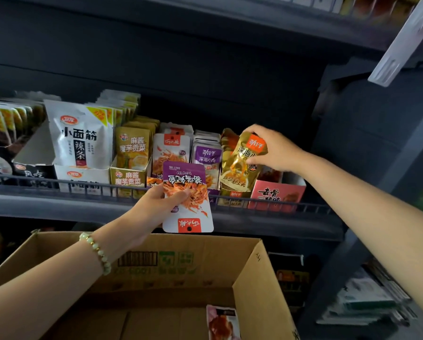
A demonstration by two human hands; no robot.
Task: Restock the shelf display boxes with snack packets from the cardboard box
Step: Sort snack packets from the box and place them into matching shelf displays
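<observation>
Purple packet (188,200), white at its lower end with its print upside down, sits in the grip of the left hand (156,204). The thumb curls across its front and the fingers are hidden behind it. The packet is held in front of the shelf's wire rail (87,186), just above the far wall of the cardboard box (254,278). A bracelet (96,251) of pale beads circles the left wrist.

Further right, the right hand (276,150) pinches the orange top of a gold packet (242,163), fingers curled over its upper edge. This packet tilts slightly, with its lower end at the mouth of a gold display box (232,198). Whether it rests inside cannot be told.

More display boxes stand side by side on the dark shelf (58,204) behind the rail. At the right end, just beside the gold display box, is a pink box (276,195) with dark red packets low inside it. Behind the purple packet stand rows of white-and-orange packets (171,148) and violet packets (206,153). Left of them are a small tan box (128,179) of gold-brown packets and a white box (83,175) holding tall white pouches (79,136).

Below the shelf, the cardboard box is open. One pink-and-red packet (222,322) lies inside it near the right wall.
</observation>
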